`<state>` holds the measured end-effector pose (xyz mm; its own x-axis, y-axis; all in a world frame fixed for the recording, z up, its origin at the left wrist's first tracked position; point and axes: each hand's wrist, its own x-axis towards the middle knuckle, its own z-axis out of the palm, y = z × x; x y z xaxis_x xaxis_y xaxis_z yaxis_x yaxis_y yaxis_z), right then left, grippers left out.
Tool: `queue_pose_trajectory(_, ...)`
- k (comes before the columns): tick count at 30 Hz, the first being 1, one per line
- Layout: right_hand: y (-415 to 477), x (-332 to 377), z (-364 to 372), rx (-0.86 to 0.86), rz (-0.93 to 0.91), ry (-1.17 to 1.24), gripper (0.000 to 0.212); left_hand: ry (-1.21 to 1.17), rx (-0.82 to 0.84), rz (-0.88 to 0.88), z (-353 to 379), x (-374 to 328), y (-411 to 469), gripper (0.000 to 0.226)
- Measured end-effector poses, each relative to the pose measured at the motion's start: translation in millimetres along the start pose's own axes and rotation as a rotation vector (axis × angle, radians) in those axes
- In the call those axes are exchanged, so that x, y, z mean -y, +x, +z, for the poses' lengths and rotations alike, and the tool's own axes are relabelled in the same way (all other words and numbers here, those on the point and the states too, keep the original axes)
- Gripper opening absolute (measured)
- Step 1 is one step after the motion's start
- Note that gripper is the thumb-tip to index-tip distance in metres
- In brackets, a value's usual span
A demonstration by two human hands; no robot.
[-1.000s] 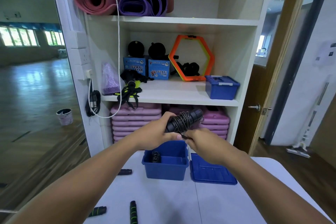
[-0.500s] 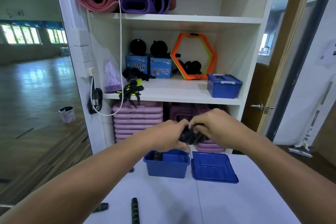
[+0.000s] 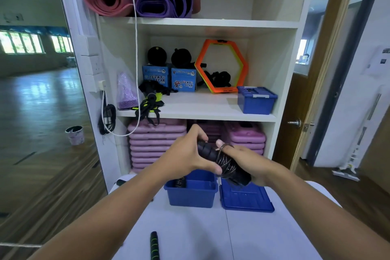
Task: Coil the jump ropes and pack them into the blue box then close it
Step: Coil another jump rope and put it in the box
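Held above the open blue plastic box, the black cord-wound jump rope bundle now tilts down rightward, not up as before, left hand gripping its far end, right hand curled round its near end, one loop over a finger: coiling looks nearly finished.

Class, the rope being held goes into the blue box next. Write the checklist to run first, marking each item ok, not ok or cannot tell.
Box open: ok, lid lies beside it.
Room in box: ok, one coil at its left.
Rope held: ok, left grip and right grip hold it.
Rope fully wound: not ok, a loop rings a right finger.
End secured: cannot tell.
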<state>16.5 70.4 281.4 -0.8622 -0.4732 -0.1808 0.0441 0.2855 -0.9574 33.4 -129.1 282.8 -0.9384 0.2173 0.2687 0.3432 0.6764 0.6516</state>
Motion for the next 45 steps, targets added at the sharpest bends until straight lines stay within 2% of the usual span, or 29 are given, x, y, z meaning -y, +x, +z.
queue_pose_trajectory(4, 8.9, -3.4, 10.8, -0.076, 0.012, 0.172, 0.057, -0.342, -0.088, -0.003, 10.6, 15.3, -6.2, 0.082)
queue_pose_trajectory(7, 12.0, 0.2, 21.4, -0.155, 0.035, 0.258, 0.056, -0.576, -0.183, -0.008, 28.3, 16.6, -13.2, 0.073)
queue_pose_trajectory(12, 19.8, 5.4, 32.4, -0.198, 0.025, 0.326, 0.051, -0.598, -0.245, -0.075, 46.4, 10.7, -19.4, 0.089)
queue_pose_trajectory(16, 20.1, 12.0, 30.3, -0.194, -0.034, 0.121, 0.046, -0.631, -0.133, -0.068, 45.3, 7.6, -20.5, 0.102)
queue_pose_trajectory(20, 17.2, 16.5, 29.1, -0.238, -0.007, -0.159, 0.055, -0.64, -0.108, -0.044, 48.5, 3.0, -15.3, 0.101)
queue_pose_trajectory(22, 15.6, 20.4, 30.0, -0.296, -0.023, -0.272, 0.052, -0.629, -0.115, -0.045, 51.0, 2.6, -12.2, 0.108)
queue_pose_trajectory(26, 15.4, 26.9, 31.8, -0.431, -0.027, -0.491, 0.054, -0.61, -0.181, -0.105, 60.1, -1.5, -6.6, 0.139)
queue_pose_trajectory(30, 20.8, 34.7, 28.6, -0.487, 0.011, -0.541, 0.055, -0.605, -0.237, -0.076, 66.1, -5.3, -1.9, 0.131)
queue_pose_trajectory(36, 14.7, 42.4, 23.9, -0.37, 0.103, -0.418, 0.037, -0.619, -0.177, -0.024, 57.6, -9.4, -1.0, 0.12)
queue_pose_trajectory(41, 8.7, 43.7, 9.3, -0.222, 0.111, -0.317, 0.038, -0.471, -0.071, -0.034, 42.5, 2.0, -11.2, 0.121)
queue_pose_trajectory(45, 6.1, 42.3, 1.8, -0.115, 0.101, -0.286, 0.038, -0.488, 0.043, 0.02, 24.3, 10.2, -19.8, 0.11)
